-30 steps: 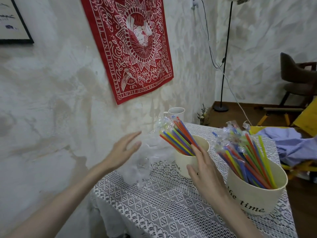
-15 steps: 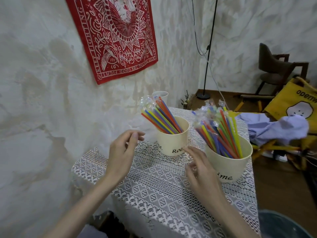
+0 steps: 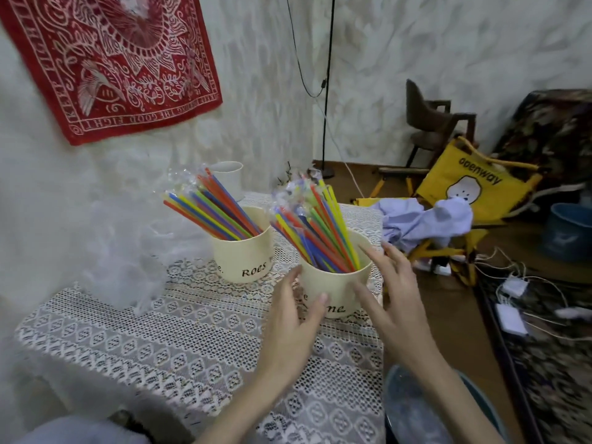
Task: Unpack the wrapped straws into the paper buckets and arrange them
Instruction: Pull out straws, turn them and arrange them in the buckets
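Both paper buckets stand on the lace tablecloth, and both are already full. The near bucket holds a leaning sheaf of coloured straws with clear wrap bunched at the tips; the far bucket, just behind and to its left, holds its own sheaf, also with crinkled film at the top. I judge the filling done. What looks left is stripping any wrap that clings to the tips, which I can't make out clearly, and squaring the buckets up.

My left hand is spread, fingers straight, touching the near bucket's left wall. My right hand is spread wide at its right wall and rim, gripping nothing; I can't tell whether it actually touches.

A second ago my left hand was out by the wall and my right was at the far bucket; now both frame the near one. A white mug stands behind the buckets.
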